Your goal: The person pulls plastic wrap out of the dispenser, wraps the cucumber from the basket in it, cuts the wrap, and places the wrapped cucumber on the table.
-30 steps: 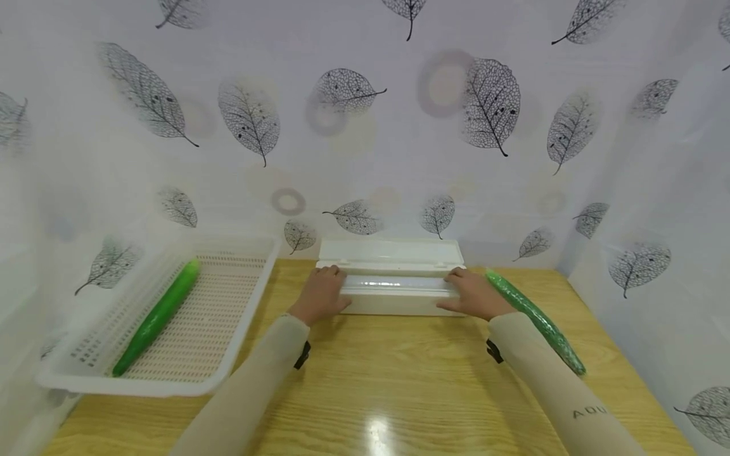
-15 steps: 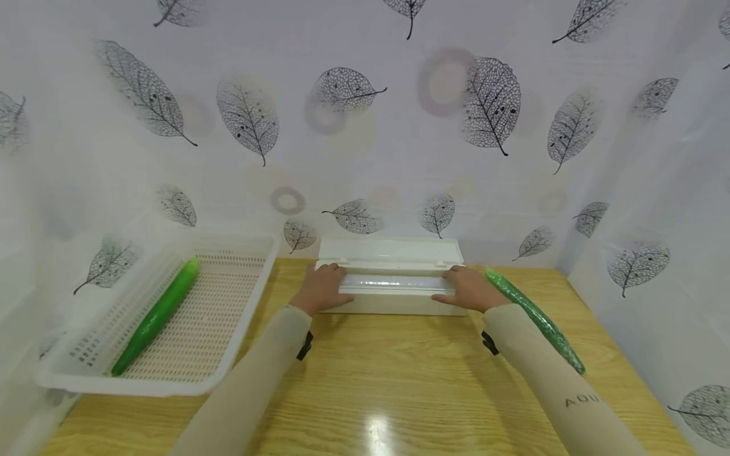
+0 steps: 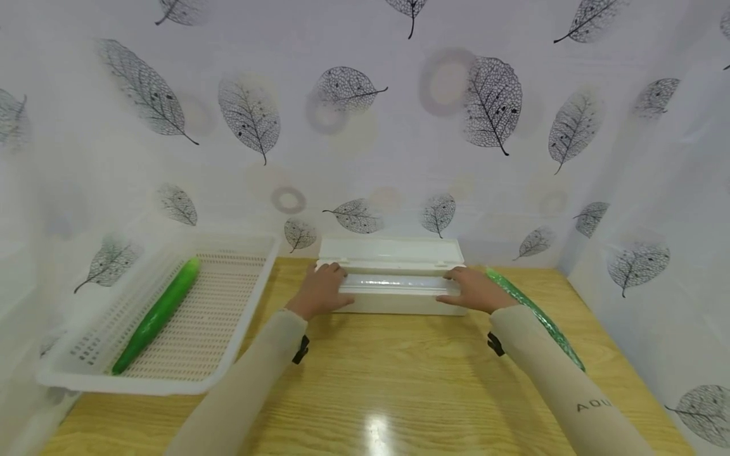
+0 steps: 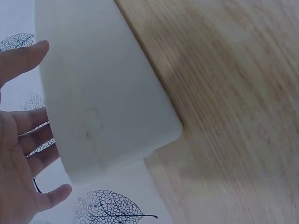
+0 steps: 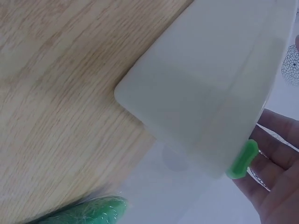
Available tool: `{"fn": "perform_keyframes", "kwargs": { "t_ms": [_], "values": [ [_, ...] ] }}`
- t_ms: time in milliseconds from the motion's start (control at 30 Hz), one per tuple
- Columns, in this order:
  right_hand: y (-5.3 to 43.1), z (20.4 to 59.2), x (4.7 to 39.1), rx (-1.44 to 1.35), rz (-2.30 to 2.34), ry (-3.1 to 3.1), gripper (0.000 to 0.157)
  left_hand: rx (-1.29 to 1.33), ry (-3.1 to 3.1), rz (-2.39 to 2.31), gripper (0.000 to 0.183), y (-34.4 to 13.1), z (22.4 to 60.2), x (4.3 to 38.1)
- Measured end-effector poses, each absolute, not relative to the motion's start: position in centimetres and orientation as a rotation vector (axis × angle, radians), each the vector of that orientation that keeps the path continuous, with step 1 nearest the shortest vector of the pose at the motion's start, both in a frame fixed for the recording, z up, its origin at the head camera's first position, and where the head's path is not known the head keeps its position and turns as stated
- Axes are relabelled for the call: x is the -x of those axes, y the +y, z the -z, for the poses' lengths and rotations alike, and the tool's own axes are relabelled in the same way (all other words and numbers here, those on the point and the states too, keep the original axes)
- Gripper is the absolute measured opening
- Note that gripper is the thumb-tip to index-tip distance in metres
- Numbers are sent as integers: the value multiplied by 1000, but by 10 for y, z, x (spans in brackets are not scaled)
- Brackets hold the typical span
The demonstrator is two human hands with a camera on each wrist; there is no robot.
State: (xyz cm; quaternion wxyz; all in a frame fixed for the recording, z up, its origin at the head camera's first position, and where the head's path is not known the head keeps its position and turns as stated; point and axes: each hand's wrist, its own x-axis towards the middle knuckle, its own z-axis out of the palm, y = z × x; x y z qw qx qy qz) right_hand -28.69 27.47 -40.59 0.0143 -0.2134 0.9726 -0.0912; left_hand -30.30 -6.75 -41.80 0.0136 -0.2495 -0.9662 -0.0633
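White plastic cling-film box (image 3: 393,305), lid up, stands at the surface's (image 3: 388,367) far edge; my left hand (image 3: 321,291) and right hand (image 3: 476,291) touch its ends, fingers spread apart. Film-wrapped green cucumber (image 3: 533,306) looks done; bare green cucumber (image 3: 154,323) seems left to do.

Booth-like setting: wooden table (image 3: 399,373), leaf-print sheeting (image 3: 393,145).

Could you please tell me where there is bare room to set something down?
The widest bare patch of the table lies in front of the white box, between the sleeves. The tray also has bare floor right of its cucumber. The box's ends are crowded: the left hand and right hand are there, with the wrapped cucumber by the latter.
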Motion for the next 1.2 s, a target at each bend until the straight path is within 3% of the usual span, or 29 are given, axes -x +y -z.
{"fn": "perform_keyframes", "kwargs": {
  "t_ms": [433,733,1033,1200],
  "values": [
    [272,410,302,650,312,3004,66,772,-3083,204,60,-67,414,323],
    [275,405,317,651,402,2990,34,721,-2997,282,30,-70,411,324],
    [278,408,315,634,385,3089,21,622,-2795,242,10,-75,415,324],
    [278,410,315,626,376,3152,15,609,-2747,256,9,-77,418,325]
  ]
}}
